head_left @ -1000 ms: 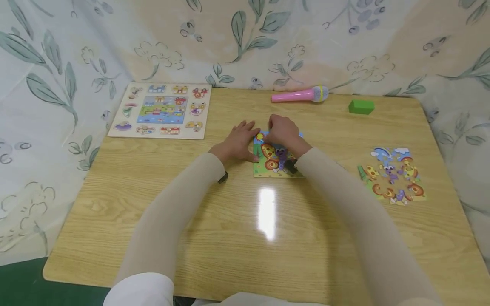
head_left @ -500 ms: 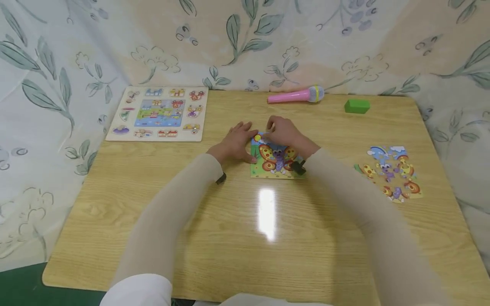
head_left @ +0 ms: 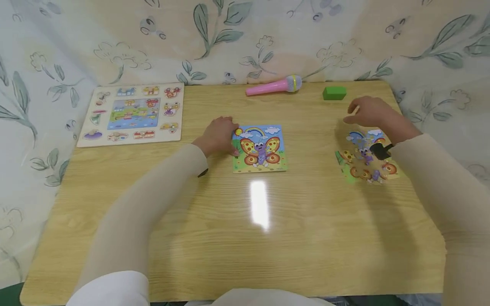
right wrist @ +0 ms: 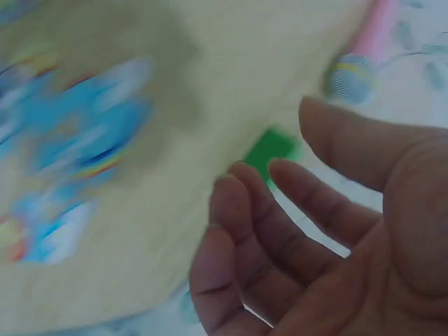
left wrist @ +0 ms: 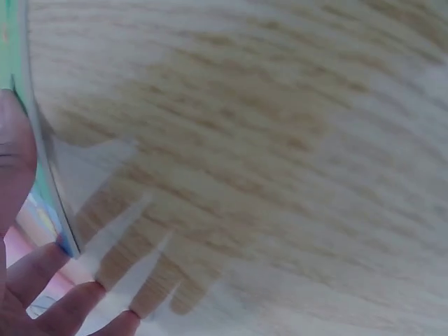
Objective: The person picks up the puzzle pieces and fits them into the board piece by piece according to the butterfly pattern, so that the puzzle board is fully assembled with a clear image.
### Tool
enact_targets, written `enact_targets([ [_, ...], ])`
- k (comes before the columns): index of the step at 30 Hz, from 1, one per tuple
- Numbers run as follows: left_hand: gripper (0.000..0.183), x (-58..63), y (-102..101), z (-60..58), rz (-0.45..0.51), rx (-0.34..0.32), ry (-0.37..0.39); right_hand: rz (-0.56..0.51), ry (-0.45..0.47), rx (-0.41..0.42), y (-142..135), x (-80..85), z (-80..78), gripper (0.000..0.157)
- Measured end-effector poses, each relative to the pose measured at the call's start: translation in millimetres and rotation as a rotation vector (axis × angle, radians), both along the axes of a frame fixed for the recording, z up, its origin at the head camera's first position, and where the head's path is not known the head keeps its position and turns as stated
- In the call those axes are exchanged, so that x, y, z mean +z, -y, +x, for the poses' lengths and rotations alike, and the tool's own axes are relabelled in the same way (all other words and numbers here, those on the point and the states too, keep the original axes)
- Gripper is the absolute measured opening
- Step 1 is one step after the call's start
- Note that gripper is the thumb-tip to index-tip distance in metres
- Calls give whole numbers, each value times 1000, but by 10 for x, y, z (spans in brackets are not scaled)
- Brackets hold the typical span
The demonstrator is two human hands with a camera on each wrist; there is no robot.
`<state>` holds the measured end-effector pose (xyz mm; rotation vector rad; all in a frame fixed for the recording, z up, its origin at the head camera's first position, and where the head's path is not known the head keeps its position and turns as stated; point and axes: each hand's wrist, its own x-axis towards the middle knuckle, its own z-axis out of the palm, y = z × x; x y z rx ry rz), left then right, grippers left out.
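While the left hand [head_left: 217, 137] rests at the left edge of the square butterfly puzzle [head_left: 261, 152], the right hand [head_left: 372, 114] hangs above the table [head_left: 306, 238] at the far side of the loose puzzle pieces [head_left: 366, 156]. The left hand's thumb touches the puzzle's left edge and a finger touches its far left corner, the fingers spread apart and not wrapped round it. The puzzle lies flat near the middle of the table, its picture showing a purple-bodied butterfly under a rainbow. The right hand's fingers are loosely bent, with a clear gap between thumb and forefinger, and its grasp contains nothing. The loose pieces lie in a scattered group to the right, well apart from the puzzle, some partly hidden by the right wrist and the black device [head_left: 380, 151] on it. Beyond them, just left of the right hand, sits a green block [head_left: 334, 93]. Farther left, along the table's far edge, lies a pink toy microphone [head_left: 269, 88], its head pointing right. At the far left a pale picture board [head_left: 164, 137] lies flat before the floral backdrop [head_left: 283, 55].
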<state>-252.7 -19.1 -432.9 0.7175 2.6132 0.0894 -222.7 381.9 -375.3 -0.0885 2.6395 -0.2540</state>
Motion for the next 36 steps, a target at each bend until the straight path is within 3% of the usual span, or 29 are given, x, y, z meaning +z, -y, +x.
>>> enact_targets([
  [6,74,27,179,-47,27,33,-7,7,77,39,-214,-133,136,54],
  [11,60,40,234,-117,29,10,-27,-51,49,34,-273,-299,161,60],
  [16,43,7,192,-154,38,-57,-22,-56,-13,45,-357,-458,195,55],
  [22,41,-41,134,-151,58,-83,-7,-43,-87,27,-444,-551,268,56],
  [26,39,-35,96,-164,66,-73,-19,-53,-73,-23,-458,-557,289,59],
  [31,42,-4,30,-187,60,-66,-23,-84,-112,-36,-456,-543,304,39],
  [36,48,5,-9,-208,41,-58,-20,-130,-254,-15,-352,-460,266,19],
])
